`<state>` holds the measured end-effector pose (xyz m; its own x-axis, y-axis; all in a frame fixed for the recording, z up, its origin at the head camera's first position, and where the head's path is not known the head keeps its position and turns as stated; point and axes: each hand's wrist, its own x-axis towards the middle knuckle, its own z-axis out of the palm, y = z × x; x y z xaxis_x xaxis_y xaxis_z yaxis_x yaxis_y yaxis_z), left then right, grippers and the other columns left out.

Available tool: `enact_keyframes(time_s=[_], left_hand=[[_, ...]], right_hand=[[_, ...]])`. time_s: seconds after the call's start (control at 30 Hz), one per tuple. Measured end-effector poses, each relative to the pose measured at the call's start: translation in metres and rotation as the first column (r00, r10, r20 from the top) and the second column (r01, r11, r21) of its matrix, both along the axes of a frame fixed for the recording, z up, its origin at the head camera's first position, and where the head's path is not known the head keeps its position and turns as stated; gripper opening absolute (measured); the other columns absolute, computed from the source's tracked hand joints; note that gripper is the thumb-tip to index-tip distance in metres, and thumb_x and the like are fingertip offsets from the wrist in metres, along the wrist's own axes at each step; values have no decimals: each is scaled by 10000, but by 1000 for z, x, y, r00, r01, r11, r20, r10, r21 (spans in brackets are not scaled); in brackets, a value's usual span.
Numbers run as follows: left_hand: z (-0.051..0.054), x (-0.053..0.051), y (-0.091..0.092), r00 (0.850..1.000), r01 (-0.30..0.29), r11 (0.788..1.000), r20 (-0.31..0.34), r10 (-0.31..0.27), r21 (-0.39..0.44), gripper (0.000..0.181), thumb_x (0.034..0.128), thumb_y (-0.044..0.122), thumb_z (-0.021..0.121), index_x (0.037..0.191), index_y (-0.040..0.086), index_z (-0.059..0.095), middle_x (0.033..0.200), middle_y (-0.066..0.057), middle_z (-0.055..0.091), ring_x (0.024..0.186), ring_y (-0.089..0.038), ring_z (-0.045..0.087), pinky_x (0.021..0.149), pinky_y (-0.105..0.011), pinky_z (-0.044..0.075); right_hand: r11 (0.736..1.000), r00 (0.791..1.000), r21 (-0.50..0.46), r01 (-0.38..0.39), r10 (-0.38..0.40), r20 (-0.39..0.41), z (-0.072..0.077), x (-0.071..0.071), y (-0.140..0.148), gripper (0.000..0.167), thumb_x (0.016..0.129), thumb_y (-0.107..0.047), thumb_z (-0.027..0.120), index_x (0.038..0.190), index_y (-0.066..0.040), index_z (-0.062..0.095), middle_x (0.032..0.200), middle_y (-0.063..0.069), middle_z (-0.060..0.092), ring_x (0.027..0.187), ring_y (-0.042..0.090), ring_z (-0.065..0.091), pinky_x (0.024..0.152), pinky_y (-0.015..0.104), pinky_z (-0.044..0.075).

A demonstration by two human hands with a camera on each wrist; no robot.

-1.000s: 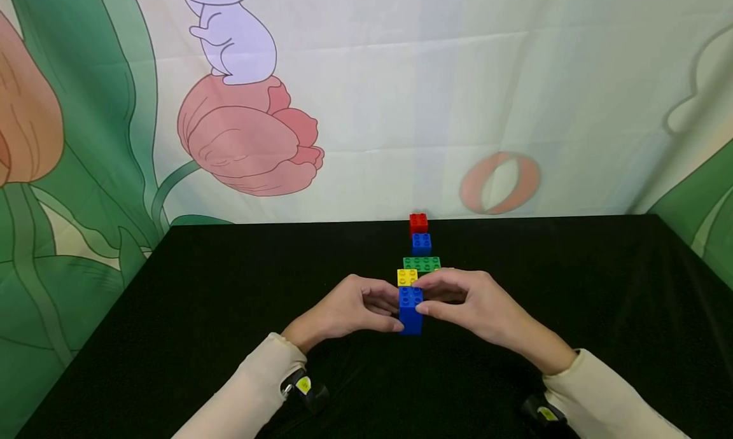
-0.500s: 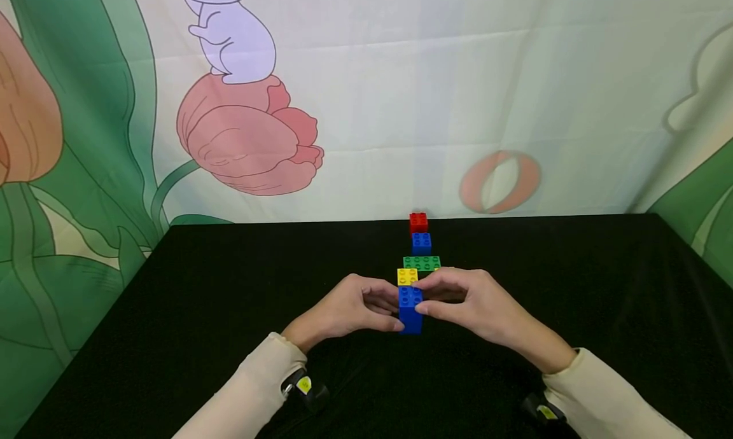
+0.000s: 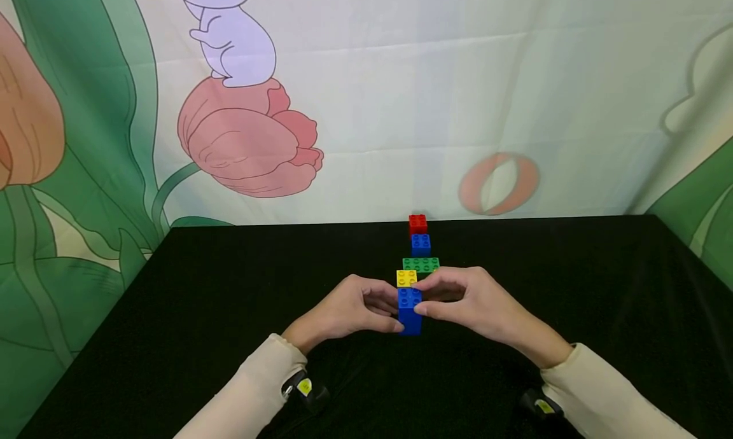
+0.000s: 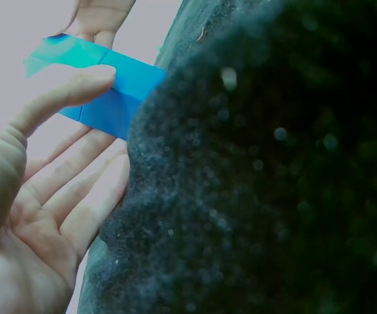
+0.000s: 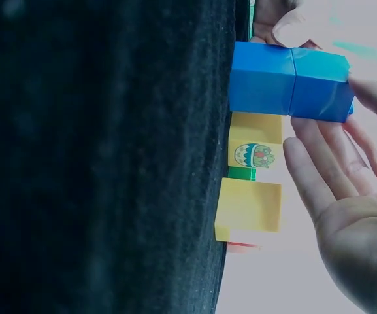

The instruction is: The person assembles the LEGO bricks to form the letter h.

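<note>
Head view: two blue bricks stand stacked upright on the black-covered tabletop [image 3: 229, 286]. The right hand [image 3: 483, 306] pinches the upper blue brick [image 3: 408, 298] between thumb and fingers; the left hand [image 3: 346, 308] grips the lower blue brick [image 3: 411, 325].

Left wrist view: the left thumb lies near the seam; bracing lower would likely steady the base better.

Right wrist view: the seam looks even; level pressure seems best, without nudging the patterned yellow brick [image 5: 255, 136] behind.
</note>
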<state>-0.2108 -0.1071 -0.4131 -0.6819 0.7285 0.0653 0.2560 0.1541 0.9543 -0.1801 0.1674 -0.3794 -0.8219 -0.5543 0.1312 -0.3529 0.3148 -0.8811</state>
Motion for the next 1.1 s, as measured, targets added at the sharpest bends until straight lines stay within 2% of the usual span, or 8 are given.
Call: enact_keyframes(time_s=[0.37, 0.57, 0.8, 1.1], left_hand=[[1, 0, 0, 1000, -7, 1000, 22, 7, -7, 326, 932, 17, 789, 1245, -24, 704, 1216, -114, 756, 1127, -216, 735, 975, -362, 593], [0, 1, 1, 1000, -19, 1000, -1, 19, -13, 320, 927, 28, 801, 1232, -14, 713, 1201, -110, 762, 1110, -207, 741, 959, -356, 600], [-1, 0, 1, 1000, -17, 1000, -18, 17, -6, 320, 922, 35, 807, 1226, -11, 716, 1196, -106, 764, 1101, -198, 743, 954, -358, 602], [-1, 0, 1, 1000, -11, 1000, -23, 11, 2, 338, 913, 32, 811, 1232, -17, 711, 1198, -111, 763, 1103, -201, 743, 952, -366, 605]], right_hand=[[1000, 1000, 13, 7, -7, -9, 2, 1, 0, 299, 989, -225, 772, 1242, -76, 715, 1241, 79, 734, 1137, 223, 715, 979, 336, 582], [999, 999, 36, 8, -7, -37, 2, 0, -1, 297, 991, -241, 772, 1237, -85, 718, 1222, 59, 741, 1115, 206, 721, 979, 359, 585], [996, 999, 79, 32, -29, -46, 2, -1, -2, 312, 974, -283, 788, 1246, -150, 713, 1231, 12, 735, 1126, 168, 714, 997, 397, 580], [996, 999, 78, 37, -34, -43, 1, -1, -2, 326, 980, -291, 781, 1265, -153, 705, 1244, 9, 726, 1138, 163, 705, 1016, 442, 568]])
